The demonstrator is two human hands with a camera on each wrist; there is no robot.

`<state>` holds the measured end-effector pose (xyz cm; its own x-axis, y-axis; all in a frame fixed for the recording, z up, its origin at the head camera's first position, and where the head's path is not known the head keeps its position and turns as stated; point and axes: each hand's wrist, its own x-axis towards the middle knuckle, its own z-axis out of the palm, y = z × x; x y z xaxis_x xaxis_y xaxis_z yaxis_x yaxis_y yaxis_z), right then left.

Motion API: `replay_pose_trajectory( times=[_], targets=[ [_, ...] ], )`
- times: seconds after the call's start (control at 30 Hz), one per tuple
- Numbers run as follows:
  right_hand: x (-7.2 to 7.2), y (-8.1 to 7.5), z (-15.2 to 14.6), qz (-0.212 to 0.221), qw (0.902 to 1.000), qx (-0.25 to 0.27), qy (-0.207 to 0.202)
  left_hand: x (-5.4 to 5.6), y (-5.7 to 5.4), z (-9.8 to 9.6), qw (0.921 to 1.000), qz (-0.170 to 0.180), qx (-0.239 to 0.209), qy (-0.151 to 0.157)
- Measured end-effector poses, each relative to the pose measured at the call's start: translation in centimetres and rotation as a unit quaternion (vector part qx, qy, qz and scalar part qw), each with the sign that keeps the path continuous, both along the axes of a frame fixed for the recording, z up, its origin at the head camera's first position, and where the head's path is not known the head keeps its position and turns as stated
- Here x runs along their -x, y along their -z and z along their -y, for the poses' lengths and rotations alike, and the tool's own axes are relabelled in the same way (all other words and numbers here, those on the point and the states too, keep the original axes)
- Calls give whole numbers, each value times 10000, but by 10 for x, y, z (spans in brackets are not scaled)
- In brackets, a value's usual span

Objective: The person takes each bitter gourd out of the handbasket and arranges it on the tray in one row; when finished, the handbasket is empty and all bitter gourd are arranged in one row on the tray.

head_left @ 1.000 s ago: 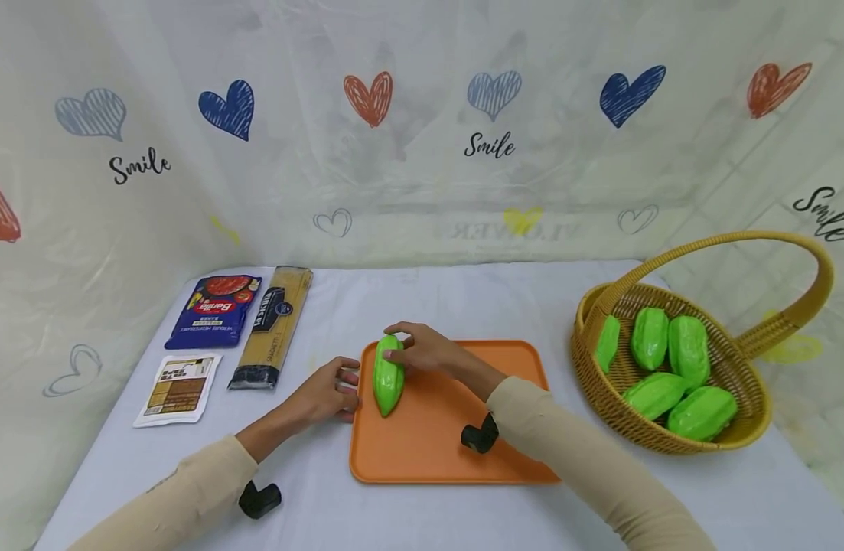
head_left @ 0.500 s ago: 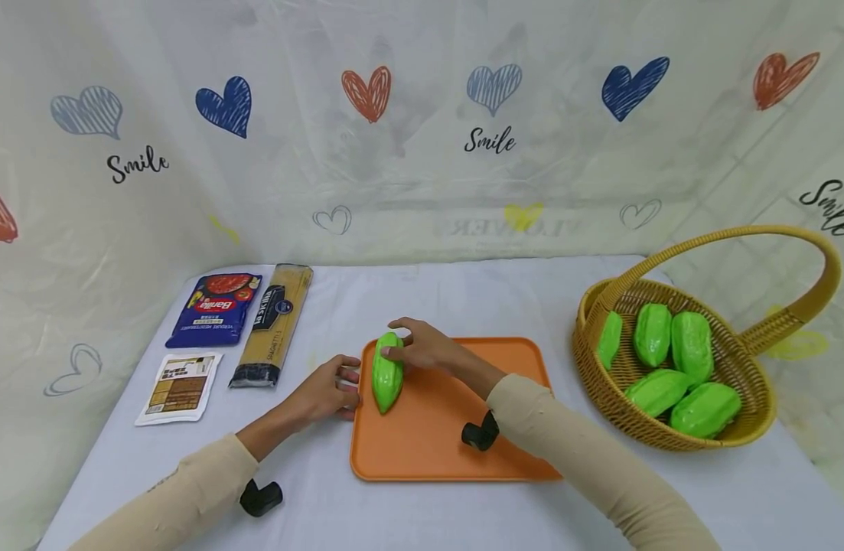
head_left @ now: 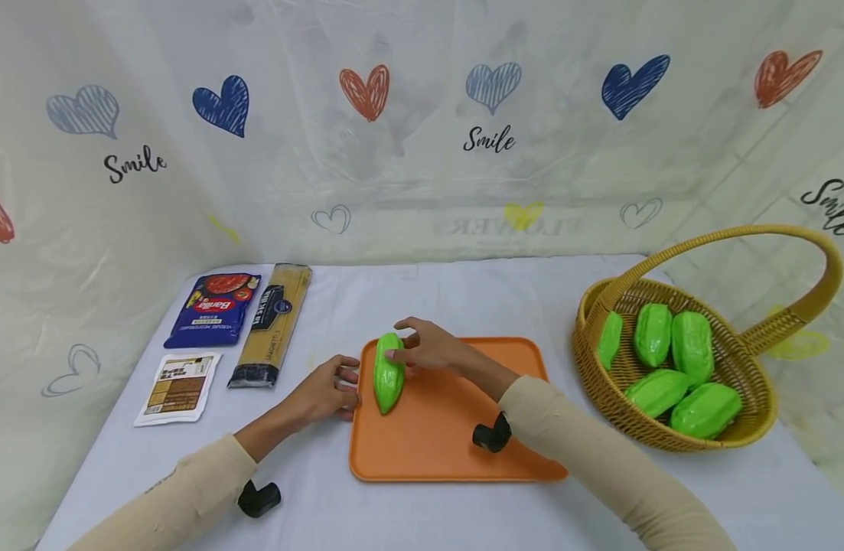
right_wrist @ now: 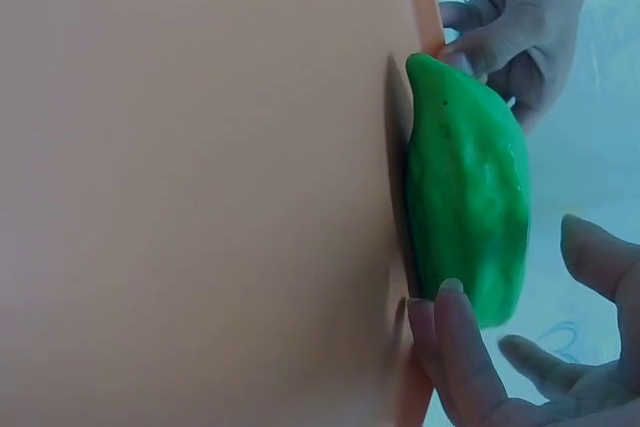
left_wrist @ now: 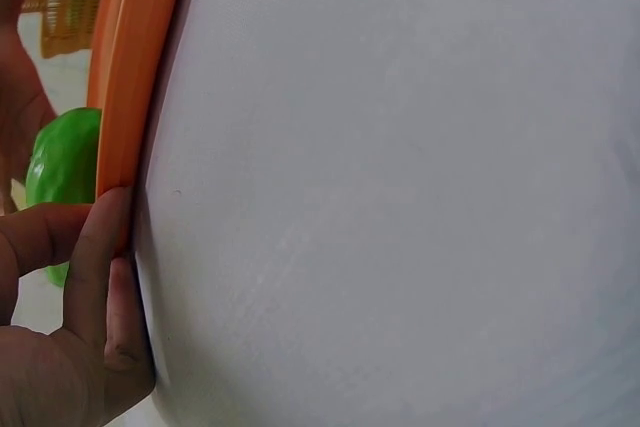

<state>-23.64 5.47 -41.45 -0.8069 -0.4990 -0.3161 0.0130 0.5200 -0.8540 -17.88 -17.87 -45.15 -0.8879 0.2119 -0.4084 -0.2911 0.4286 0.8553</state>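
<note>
A glossy, lumpy green vegetable [head_left: 389, 383], pointed at its near end, lies along the left side of an orange tray [head_left: 422, 451]. My right hand [head_left: 434, 348] is at its far end; in the right wrist view the thumb [right_wrist: 595, 257] stands apart from the vegetable [right_wrist: 470, 187], while two fingertips are at its lower end. At the tray's left rim my left hand [head_left: 321, 392] holds the edge. The left wrist view shows its fingers [left_wrist: 95, 257] on both sides of the rim [left_wrist: 130, 67].
A wicker basket [head_left: 762, 398] with a tall handle stands right of the tray, holding several similar green vegetables [head_left: 692, 344]. Leftward on the white tablecloth [head_left: 318, 490] lie a spaghetti pack [head_left: 275, 329], a blue Barilla pouch [head_left: 213, 310] and a white-and-brown packet [head_left: 178, 389].
My right hand and forearm have shifted slightly to the right, its grasp on the green vegetable loosening. My left hand stays at the tray rim.
</note>
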Motion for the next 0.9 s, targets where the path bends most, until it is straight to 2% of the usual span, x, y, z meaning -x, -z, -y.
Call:
replay_pose_trajectory(
  times=[0.17,0.47,0.67,0.9],
  targets=[
    [-2,-7,-12,-138,9998,132,-68,-1,0,1,10000,5,-47,-13],
    [-6,-20,-44,-370,9978,337,-435,-3,-1,-2,10000,-22,-28,-65],
    [-16,-33,-65,-636,9959,293,-575,-4,-1,-1,10000,-53,-26,-8],
    [-32,-46,-87,-917,9901,251,-1032,-3,0,0,9999,-96,-26,37]
  ],
)
